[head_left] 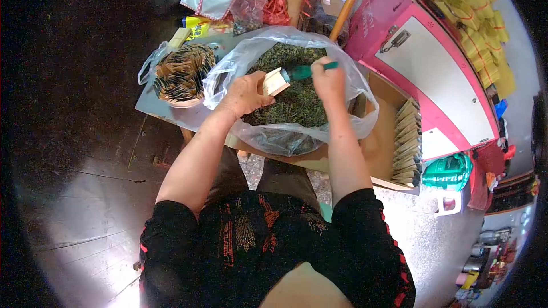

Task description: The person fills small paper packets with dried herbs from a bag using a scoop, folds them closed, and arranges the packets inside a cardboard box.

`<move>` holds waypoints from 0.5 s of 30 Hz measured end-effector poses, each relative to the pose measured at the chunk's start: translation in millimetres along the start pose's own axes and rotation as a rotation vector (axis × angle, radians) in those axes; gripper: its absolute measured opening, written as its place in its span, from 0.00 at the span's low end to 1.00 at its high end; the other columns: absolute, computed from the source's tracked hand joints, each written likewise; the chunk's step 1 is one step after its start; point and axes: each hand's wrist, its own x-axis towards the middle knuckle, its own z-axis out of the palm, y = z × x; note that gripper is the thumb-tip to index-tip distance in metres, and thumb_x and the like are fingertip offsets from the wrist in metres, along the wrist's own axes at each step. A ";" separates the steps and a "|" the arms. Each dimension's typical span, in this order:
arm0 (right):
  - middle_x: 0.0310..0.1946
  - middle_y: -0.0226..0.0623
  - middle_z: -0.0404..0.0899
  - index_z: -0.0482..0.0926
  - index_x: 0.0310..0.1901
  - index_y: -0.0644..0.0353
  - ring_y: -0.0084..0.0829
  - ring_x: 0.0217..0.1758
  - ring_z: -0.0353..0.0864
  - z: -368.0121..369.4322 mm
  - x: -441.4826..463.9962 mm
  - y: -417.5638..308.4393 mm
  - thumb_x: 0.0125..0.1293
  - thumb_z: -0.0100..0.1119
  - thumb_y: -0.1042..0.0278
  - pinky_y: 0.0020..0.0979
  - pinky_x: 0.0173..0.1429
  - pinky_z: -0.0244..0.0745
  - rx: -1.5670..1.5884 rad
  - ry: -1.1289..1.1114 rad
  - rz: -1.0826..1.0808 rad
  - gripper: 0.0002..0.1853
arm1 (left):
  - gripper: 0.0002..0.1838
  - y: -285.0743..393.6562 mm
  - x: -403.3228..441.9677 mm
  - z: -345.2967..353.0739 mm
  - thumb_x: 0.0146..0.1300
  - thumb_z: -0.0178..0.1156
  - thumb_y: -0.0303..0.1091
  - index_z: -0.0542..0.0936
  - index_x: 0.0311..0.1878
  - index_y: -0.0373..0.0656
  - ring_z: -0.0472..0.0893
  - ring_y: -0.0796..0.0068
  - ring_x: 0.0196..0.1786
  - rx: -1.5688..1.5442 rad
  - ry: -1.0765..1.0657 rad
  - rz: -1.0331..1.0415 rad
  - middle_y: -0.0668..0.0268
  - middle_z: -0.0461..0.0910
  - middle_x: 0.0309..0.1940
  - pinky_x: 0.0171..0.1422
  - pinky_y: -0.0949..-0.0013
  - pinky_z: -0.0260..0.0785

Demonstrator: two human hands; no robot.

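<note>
Boxy pkt (275, 82), crumbly grn leaf (285, 107)

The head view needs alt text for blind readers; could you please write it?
A person's left hand holds a pale packet, the right hand a green tool at its end, over green leaves in a plastic bag. Brown packets sit left, a cardboard box right.

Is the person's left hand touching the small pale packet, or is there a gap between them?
Touching: the head view shows the left hand holding the small pale packet, with thumb and fingers against it.
</note>
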 end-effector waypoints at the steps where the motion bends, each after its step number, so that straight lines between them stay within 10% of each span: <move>1: 0.27 0.59 0.77 0.78 0.30 0.64 0.61 0.35 0.76 3.9 -6.4 -7.6 0.60 0.50 0.58 0.50 0.41 0.72 -0.069 -0.077 0.055 0.16 | 0.24 1.2 -0.5 -0.4 0.44 0.74 0.39 0.77 0.43 0.39 0.78 0.67 0.31 -0.023 0.005 -0.004 0.60 0.79 0.28 0.39 0.65 0.69; 3: 0.20 0.42 0.78 0.79 0.30 0.61 0.33 0.25 0.81 38.0 -13.1 9.5 0.57 0.53 0.65 0.36 0.28 0.72 -0.108 -0.082 -0.024 0.09 | 0.24 5.7 -1.6 -3.4 0.44 0.74 0.39 0.77 0.43 0.39 0.78 0.67 0.31 0.007 -0.003 -0.017 0.60 0.79 0.28 0.39 0.65 0.69; 9: 0.19 0.36 0.78 0.78 0.27 0.62 0.23 0.14 0.73 28.2 -16.9 4.9 0.56 0.53 0.68 0.23 0.17 0.65 0.513 -0.233 0.480 0.08 | 0.24 4.8 -1.2 -2.9 0.44 0.74 0.40 0.76 0.42 0.40 0.78 0.65 0.32 0.035 0.007 -0.016 0.60 0.79 0.27 0.39 0.64 0.69; 15: 0.18 0.38 0.76 0.77 0.29 0.64 0.22 0.13 0.69 1.4 -9.6 0.8 0.56 0.54 0.70 0.23 0.15 0.62 0.788 -0.077 0.528 0.07 | 0.24 7.9 -2.4 -4.2 0.45 0.73 0.40 0.76 0.42 0.40 0.78 0.64 0.32 0.046 -0.014 -0.045 0.60 0.79 0.27 0.39 0.64 0.69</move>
